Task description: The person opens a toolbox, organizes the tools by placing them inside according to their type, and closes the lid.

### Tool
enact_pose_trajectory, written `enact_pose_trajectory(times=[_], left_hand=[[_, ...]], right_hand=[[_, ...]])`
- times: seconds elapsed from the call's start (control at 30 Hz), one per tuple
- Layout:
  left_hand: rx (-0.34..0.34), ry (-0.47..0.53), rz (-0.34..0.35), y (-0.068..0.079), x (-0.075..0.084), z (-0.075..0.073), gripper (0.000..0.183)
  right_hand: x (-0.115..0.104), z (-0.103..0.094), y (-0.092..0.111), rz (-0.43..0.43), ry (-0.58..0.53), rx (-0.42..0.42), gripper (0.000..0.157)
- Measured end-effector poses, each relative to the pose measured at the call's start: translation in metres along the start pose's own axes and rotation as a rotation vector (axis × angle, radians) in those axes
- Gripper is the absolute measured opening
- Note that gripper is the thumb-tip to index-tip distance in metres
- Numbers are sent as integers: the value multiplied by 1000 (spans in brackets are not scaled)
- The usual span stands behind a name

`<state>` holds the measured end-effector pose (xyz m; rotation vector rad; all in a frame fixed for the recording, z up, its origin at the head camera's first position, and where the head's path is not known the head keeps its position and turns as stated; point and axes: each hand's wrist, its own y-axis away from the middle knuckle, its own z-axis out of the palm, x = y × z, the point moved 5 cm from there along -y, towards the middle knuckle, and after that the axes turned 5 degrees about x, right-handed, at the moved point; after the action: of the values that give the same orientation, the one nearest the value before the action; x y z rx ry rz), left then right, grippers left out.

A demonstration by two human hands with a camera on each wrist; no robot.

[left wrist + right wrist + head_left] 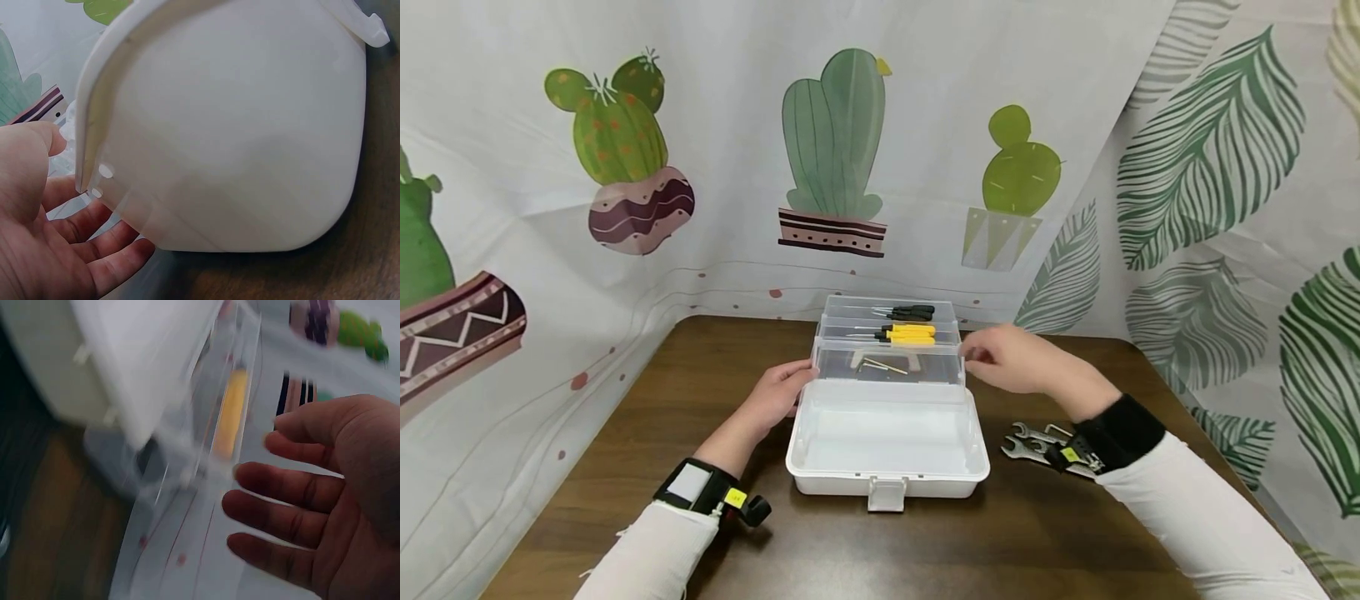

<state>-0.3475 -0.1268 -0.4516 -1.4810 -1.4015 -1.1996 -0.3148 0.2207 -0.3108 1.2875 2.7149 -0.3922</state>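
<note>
A white toolbox (887,433) stands with its clear tiered trays (827,362) raised at the back. My left hand (781,387) rests at their left side, thumb by the tray edge. Loosely bent fingers (112,240) touch the box's side in the left wrist view. My right hand (1011,358) is at the trays' right end, its relaxed fingers (275,512) apart from them and holding nothing. Yellow-handled screwdrivers (913,335) lie in the middle tray, black-handled screwdrivers (913,312) in the rear one. Several thin metal rods (886,367) show in the front tier.
Metal open-end wrenches (1026,450) lie on the brown table (850,550) to the right of the box, partly under my right wrist strap. A latch (886,496) hangs at the box's front. Behind the table hangs a cactus-printed cloth (730,167).
</note>
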Motion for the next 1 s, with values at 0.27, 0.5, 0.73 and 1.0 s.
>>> enact_pose_trajectory(times=[0.27,0.5,0.73,1.0], left_hand=[[-2,-9,9,-2,-1,1,57],[2,-2,4,-2,-2,0,56],[-1,-13,-10,-1,-3,-1,55],[-2,-16,-4,-2,-4,-1,56]], right_hand=[[72,9,54,217,-63,-25,18],[115,36,97,411,-111,-93,18],[138,61,126,571,-110,-125,8],[144,68,135,600,-110,-63,9]])
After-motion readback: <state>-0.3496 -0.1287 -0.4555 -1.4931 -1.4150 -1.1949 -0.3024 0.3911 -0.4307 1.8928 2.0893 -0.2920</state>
